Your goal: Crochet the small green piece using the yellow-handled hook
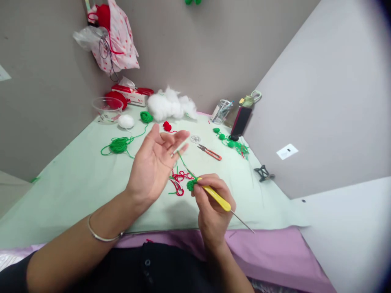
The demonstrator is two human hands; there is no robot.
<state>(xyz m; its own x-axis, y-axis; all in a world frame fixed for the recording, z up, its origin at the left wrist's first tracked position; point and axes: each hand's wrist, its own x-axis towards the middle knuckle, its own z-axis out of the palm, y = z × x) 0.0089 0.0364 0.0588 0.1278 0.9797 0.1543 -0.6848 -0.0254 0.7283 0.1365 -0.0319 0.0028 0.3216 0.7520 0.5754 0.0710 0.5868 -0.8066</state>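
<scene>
My right hand [215,205] is closed on a crochet hook [217,198] with a yellow handle, its bare metal end sticking out to the lower right. The same fingers pinch a small green crocheted piece [191,185] at the hook's other end. From that piece a green yarn strand [184,163] runs up to the fingers of my left hand [152,162]. My left hand is raised with the palm up and the fingers stretched apart, the strand passing at its lower fingers. Red yarn scraps [180,177] lie on the table just behind the crocheted piece.
Orange thread snips [210,152] lie beyond my right hand. Green yarn [119,145], a white ball [126,121] and a clear tub [107,110] are at the left. White stuffing [171,105] sits at the back, small green crocheted pieces [231,144] and a bottle [242,116] at the right.
</scene>
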